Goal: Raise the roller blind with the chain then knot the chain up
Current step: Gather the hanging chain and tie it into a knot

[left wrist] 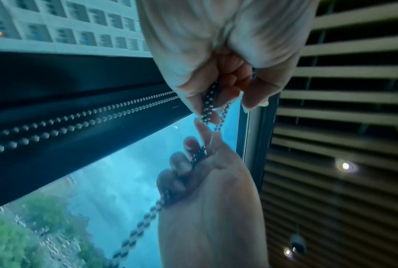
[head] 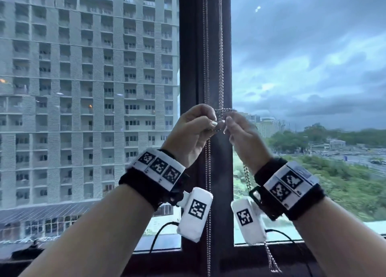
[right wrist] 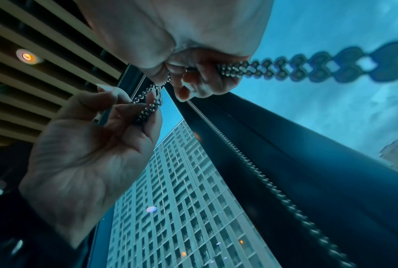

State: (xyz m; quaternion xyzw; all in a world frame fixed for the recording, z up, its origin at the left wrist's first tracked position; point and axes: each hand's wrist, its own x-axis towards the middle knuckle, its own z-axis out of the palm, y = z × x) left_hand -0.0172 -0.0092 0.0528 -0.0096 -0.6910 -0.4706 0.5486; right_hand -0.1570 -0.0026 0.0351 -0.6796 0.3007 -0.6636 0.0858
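Note:
A silver bead chain [head: 220,67] hangs doubled down the dark window mullion [head: 194,67]. At chest height it crosses itself in a small loop [head: 225,111] between my two raised hands. My left hand [head: 213,123] pinches the chain [left wrist: 208,105] between thumb and fingertips just below the loop. My right hand [head: 228,122] has its fingers curled round the doubled chain [right wrist: 228,69]. The tail [head: 246,176] drops behind that wrist to its lower end [head: 273,262]. No roller blind shows in any view.
A second thin pair of bead chains [head: 206,172] runs straight down the mullion behind my left hand, to below the sill [head: 163,253]. Glass panes lie on both sides. A slatted ceiling [left wrist: 353,72] with small lights is overhead.

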